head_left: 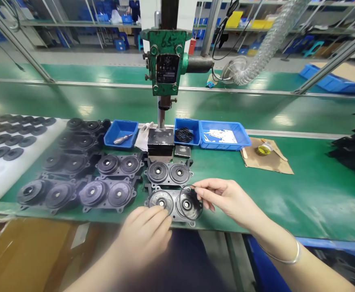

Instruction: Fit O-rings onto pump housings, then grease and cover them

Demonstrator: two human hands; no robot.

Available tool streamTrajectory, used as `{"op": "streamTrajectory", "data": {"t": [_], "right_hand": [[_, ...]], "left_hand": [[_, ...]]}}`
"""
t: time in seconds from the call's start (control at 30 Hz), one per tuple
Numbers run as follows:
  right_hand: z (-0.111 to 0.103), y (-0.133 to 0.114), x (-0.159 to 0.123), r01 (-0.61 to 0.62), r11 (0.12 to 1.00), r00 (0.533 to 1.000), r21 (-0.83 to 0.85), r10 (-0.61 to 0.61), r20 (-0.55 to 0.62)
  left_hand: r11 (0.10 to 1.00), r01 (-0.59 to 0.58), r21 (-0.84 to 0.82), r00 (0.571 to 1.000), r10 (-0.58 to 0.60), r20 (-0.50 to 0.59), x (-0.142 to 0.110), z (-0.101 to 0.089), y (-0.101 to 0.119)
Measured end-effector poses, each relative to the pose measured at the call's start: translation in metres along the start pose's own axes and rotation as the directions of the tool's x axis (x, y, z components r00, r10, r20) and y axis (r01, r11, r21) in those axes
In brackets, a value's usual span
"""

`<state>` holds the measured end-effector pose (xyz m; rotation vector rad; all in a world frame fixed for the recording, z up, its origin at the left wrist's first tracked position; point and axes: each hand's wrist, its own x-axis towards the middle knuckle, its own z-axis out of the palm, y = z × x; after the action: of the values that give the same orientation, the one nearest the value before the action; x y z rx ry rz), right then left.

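Note:
My right hand (pixel 226 198) pinches a thin black rubber ring (pixel 190 201) and holds it over the right disc of a black double-disc plastic part (pixel 173 204) at the table's front edge. My left hand (pixel 145 235) is closed, its fingertips resting at the left disc of the same part. A second identical part (pixel 168 173) lies just behind it.
Several more black double-disc parts (pixel 82 178) lie in rows to the left, with black discs on a white foam sheet (pixel 1 170). A green press (pixel 166 61) stands behind. Blue trays hold a tool (pixel 121 134), black rings (pixel 186 132) and white pieces (pixel 224 136). Cardboard (pixel 267 156) lies at right.

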<state>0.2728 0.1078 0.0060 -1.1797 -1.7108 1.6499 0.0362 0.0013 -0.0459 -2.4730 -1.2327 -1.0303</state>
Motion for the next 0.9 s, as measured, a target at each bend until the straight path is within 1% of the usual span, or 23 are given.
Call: {"op": "streamTrajectory", "data": {"t": [0.07, 0.13, 0.2, 0.27, 0.33, 0.43, 0.5, 0.57, 0.67, 0.8, 0.9], "right_hand": [[0.002, 0.007, 0.003, -0.023, 0.995, 0.999, -0.101, 0.026, 0.031], [0.004, 0.015, 0.005, 0.001, 0.976, 1.0, -0.22, 0.005, 0.025], [0.006, 0.02, 0.007, 0.042, 0.951, 0.999, -0.307, -0.043, 0.002], [0.006, 0.023, 0.008, 0.07, 0.93, 0.997, -0.36, -0.08, -0.012], [0.006, 0.023, 0.008, 0.104, 0.909, 0.993, -0.404, -0.117, -0.009], [0.007, 0.022, 0.011, 0.189, 0.848, 0.978, -0.495, -0.208, 0.018], [0.009, 0.02, 0.012, 0.24, 0.791, 0.962, -0.563, -0.27, 0.032], [0.01, 0.02, 0.014, 0.267, 0.733, 0.949, -0.626, -0.313, 0.038], [0.011, 0.022, 0.016, 0.272, 0.679, 0.942, -0.683, -0.334, 0.043], [0.009, 0.024, 0.016, 0.277, 0.659, 0.938, -0.7, -0.342, 0.049], [0.006, 0.023, 0.015, 0.364, 0.645, 0.914, -0.672, -0.385, 0.127]], "left_hand": [[1.0, -0.015, -0.01, 1.0, 0.015, -0.004, 0.002, 0.001, 0.0], [0.999, -0.043, -0.026, 0.999, 0.043, 0.009, 0.003, 0.004, -0.001], [0.997, -0.07, -0.033, 0.995, 0.072, 0.064, 0.004, 0.007, -0.001], [0.995, -0.092, -0.025, 0.987, 0.095, 0.131, 0.004, 0.01, -0.001], [0.995, -0.096, -0.006, 0.981, 0.095, 0.172, 0.003, 0.013, -0.002], [0.996, -0.085, 0.019, 0.98, 0.08, 0.182, 0.004, 0.014, -0.002], [0.996, -0.087, 0.028, 0.98, 0.08, 0.183, 0.006, 0.014, -0.002], [0.995, -0.095, 0.035, 0.978, 0.087, 0.192, 0.008, 0.013, -0.003], [0.994, -0.103, 0.043, 0.972, 0.092, 0.217, 0.009, 0.012, -0.004], [0.992, -0.119, 0.049, 0.962, 0.103, 0.253, 0.008, 0.012, -0.006], [0.989, -0.138, 0.055, 0.954, 0.118, 0.274, 0.01, 0.012, -0.007]]}}
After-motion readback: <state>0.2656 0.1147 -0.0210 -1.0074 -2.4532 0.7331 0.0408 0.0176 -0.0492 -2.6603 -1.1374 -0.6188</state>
